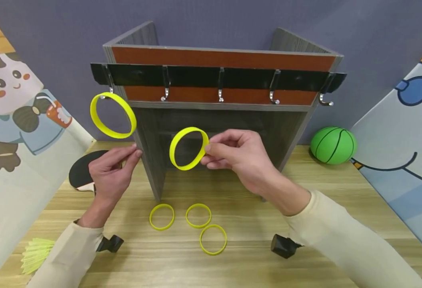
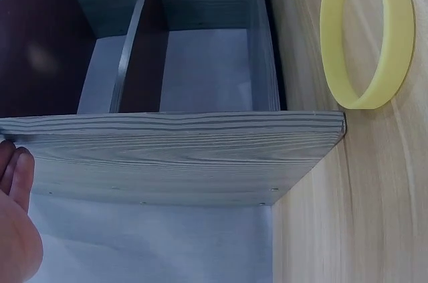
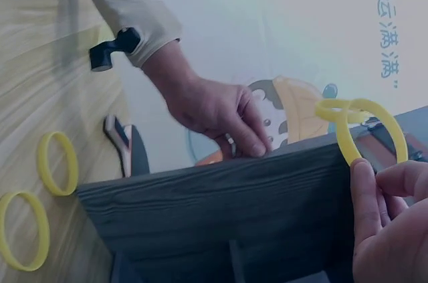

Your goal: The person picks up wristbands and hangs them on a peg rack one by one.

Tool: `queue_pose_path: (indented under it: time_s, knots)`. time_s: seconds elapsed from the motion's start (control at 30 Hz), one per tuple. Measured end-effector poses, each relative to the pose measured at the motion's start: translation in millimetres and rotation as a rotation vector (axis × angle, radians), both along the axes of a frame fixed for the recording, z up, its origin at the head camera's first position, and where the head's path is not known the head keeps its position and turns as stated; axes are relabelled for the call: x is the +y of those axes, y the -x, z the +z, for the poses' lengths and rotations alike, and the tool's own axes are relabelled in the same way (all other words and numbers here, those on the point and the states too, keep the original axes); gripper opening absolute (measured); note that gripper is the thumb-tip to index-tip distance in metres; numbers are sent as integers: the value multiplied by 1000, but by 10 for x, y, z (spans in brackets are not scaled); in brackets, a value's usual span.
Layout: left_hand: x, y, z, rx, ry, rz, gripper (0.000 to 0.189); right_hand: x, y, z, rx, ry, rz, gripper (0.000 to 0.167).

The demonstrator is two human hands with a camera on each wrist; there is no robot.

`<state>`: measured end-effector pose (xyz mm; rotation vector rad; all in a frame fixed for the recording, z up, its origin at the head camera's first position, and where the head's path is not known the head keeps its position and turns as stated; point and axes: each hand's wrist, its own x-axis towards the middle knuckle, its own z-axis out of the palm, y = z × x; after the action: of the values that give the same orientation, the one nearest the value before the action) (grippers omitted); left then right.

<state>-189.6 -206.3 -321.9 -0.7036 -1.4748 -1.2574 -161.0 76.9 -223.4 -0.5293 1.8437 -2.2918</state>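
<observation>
Head view: the right hand point(image 1: 237, 154) pinches one yellow wristband point(image 1: 173, 151) between thumb and fingers at its right edge; the band is held up, apart from any hook, in front of the grey wooden unit point(image 1: 298, 132) and below the black hook rail point(image 1: 193, 76). The left hand point(image 1: 111, 170) has its fingertips at the front edge of the unit's left side panel point(image 1: 147, 160); I cannot tell whether they squeeze that edge or merely rest there. A hung wristband point(image 1: 114, 134) dangles from the leftmost hook point(image 1: 108, 76), the other four hooks hold none, and three loose wristbands point(image 1: 199, 226) lie on the tabletop point(image 1: 247, 268).

To hang the held band well, I would keep that light pinch at the side, so that the top of the loop is left clear, and turn the opening squarely towards the chosen hook. Lift it above the upturned tip, pass the loop over, then lower it until the band sits in the bend before letting go. A steady left hand on the panel could help if the unit shifts; squeezing the band too hard might oval it and narrow the opening
</observation>
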Motion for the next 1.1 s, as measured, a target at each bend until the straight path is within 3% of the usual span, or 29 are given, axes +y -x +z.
queue_pose_path:
  time_s: [0.57,0.83,1.1]
  knots:
    - [82,-87,84,0,-17,2,25,-282,-19,299,10,160,-6,10]
    - [-2,-13,6,-29,1,-4,20,-348,11,333,-10,185,-33,11]
    - [2,-6,5,-15,-10,-28,23,-411,41,317,-34,208,-47,11]
